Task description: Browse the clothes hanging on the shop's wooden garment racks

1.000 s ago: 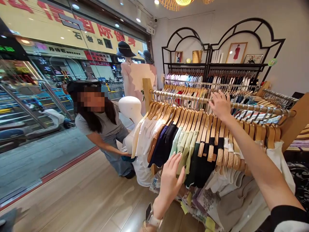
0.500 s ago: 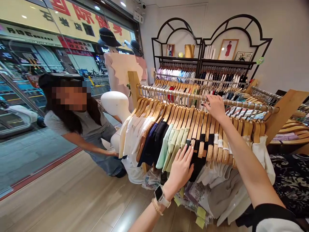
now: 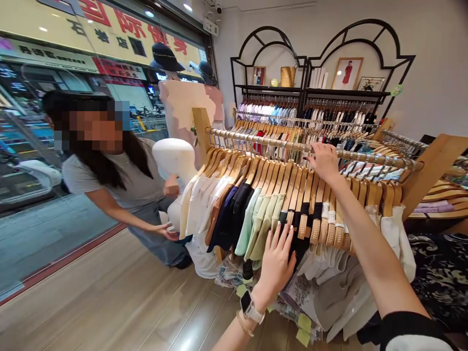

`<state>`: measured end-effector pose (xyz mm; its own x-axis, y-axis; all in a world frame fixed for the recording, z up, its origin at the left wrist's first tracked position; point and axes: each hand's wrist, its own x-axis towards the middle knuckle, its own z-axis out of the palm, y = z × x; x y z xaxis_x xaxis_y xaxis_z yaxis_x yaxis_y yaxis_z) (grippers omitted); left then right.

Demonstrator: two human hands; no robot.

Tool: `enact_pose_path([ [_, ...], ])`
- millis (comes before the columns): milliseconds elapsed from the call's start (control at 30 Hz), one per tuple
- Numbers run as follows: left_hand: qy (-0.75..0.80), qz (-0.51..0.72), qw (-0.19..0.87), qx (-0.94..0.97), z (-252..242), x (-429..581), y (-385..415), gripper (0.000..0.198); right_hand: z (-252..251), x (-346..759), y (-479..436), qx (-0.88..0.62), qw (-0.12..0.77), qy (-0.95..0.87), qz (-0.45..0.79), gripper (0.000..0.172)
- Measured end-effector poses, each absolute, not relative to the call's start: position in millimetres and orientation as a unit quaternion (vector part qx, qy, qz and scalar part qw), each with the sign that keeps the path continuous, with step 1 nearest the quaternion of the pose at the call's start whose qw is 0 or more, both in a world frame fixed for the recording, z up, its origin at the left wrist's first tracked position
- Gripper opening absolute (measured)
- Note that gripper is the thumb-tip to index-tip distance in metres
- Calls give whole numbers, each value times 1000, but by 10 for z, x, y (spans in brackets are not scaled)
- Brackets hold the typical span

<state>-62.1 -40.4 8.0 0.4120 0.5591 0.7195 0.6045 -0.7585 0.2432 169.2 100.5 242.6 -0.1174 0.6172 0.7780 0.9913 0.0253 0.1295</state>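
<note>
One front rail (image 3: 343,154), two arched shelves (image 3: 351,91), three pictures (image 3: 349,73).

The rail (image 3: 288,145) is round, of light wood. From it hang wooden hangers (image 3: 280,173), closely packed. Near its middle, green tops (image 3: 260,219) hang down; black garments (image 3: 300,247) hang just beside, toward the right end.

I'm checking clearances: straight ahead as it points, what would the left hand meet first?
The left hand would probably meet the hanging green or black clothes, unless touching them now; depth is unclear.
</note>
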Motion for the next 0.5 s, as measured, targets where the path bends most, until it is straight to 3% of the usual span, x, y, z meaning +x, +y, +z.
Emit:
enact_pose_path([
  [100,-366,-495,-65,-786,73,-563,-468,47,2441,1642,958,-628,249,-651,-347,48],
  [200,-397,-508,-278,-712,79,-488,-420,35,2444,1620,964,-632,236,-651,-348,49],
  [333,-355,-447,-585,-576,126,-303,-206,57,2441,1622,982,-636,240,-650,-339,51],
  [400,-326,-439,-660,-514,153,-209,-104,64,2444,1621,978,-638,242,-654,-327,51],
  [500,-310,-449,-687,-480,173,-122,-30,62,2459,1615,966,-638,246,-660,-311,51],
])
